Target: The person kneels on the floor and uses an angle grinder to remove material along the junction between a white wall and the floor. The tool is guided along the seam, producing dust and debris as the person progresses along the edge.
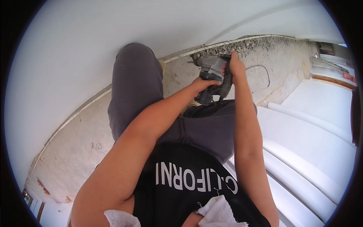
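A grey and black hammer drill is held in both hands over the concrete floor, close to the foot of the white wall. Its front end points left, with the short bit low against the floor. My left hand is closed on the near side of the tool's body. At the rear handle, my right hand is wrapped round the grip; some of its fingers are hidden behind it. Broken chips and rubble lie along the wall just beyond the tool.
A thin pale strip runs along the wall's foot. Right of the tool, a dark cable loops on the floor, with a yellow cord farther right. White stepped surfaces fill the right side. My bent knee is near the wall.
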Demonstrator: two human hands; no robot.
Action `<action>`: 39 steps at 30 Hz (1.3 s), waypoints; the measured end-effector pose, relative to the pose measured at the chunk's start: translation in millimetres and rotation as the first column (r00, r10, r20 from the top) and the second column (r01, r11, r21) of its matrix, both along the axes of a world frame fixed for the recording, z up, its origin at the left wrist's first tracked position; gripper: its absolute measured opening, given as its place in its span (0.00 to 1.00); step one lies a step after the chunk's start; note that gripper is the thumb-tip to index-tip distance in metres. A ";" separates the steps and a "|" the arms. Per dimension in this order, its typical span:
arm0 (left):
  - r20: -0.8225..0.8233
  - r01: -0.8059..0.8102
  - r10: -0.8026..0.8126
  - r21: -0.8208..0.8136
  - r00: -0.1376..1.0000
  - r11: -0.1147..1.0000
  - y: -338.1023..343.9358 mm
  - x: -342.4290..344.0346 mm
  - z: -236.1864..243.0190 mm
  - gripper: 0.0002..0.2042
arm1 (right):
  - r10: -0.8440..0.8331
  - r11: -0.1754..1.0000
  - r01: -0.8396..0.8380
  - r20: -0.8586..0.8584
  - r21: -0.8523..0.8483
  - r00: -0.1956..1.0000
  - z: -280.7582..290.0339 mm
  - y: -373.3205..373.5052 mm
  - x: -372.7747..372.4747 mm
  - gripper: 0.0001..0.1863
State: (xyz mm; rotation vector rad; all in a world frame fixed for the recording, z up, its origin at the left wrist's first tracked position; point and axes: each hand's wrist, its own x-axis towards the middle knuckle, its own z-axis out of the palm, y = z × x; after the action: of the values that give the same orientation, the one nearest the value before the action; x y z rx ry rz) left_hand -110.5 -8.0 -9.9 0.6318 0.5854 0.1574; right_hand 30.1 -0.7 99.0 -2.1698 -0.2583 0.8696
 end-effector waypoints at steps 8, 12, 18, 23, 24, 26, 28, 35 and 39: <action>0.034 0.058 -0.059 0.016 0.998 0.998 -18.6 1.8 -31.1 0.25 | 0.022 0.998 -0.019 0.050 -0.063 0.999 -3.6 -18.3 -10.7 0.38; 0.061 0.016 -0.012 -0.059 0.998 0.998 -24.0 -4.0 -39.4 0.25 | 0.130 0.988 -0.112 0.181 -0.109 0.975 -5.0 -14.0 -31.8 0.40; -0.037 -0.196 0.193 -0.093 0.980 0.976 -30.0 -0.2 -51.4 0.25 | 0.433 0.879 -0.361 0.204 -0.310 0.878 -25.8 17.2 -26.6 0.41; -0.085 -0.186 0.175 -0.133 0.981 0.974 -0.4 25.4 -45.5 0.21 | 0.412 0.906 -0.389 0.141 -0.165 0.900 -15.4 55.2 9.8 0.35; -0.090 -0.177 0.165 -0.149 0.982 0.973 2.4 30.3 -43.6 0.21 | 0.360 0.929 -0.349 0.077 -0.125 0.930 -10.6 59.3 15.1 0.33; -0.025 -0.180 0.179 -0.194 0.984 0.964 9.2 36.9 -43.1 0.19 | 0.303 0.949 -0.300 0.020 -0.095 0.953 -2.8 66.7 21.7 0.32; 0.048 -0.131 0.146 -0.245 0.988 0.961 12.4 40.8 -43.3 0.18 | 0.328 0.939 -0.329 -0.020 -0.098 0.944 -0.2 72.4 21.2 0.32; -0.043 -0.094 0.086 -0.227 0.995 0.969 19.8 37.0 -40.1 0.25 | 0.306 0.941 -0.306 -0.021 -0.144 0.952 -4.0 73.7 22.6 0.30; -0.127 -0.151 0.128 -0.186 0.984 0.971 18.1 40.9 -32.8 0.34 | 0.307 0.942 -0.299 0.027 -0.152 0.951 -4.4 72.3 30.6 0.31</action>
State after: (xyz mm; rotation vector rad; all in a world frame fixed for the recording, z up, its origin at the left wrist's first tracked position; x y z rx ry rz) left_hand -69.6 10.2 -42.7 0.4113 0.7463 0.1944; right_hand 60.6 71.7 94.6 -2.3273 -0.5832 1.0328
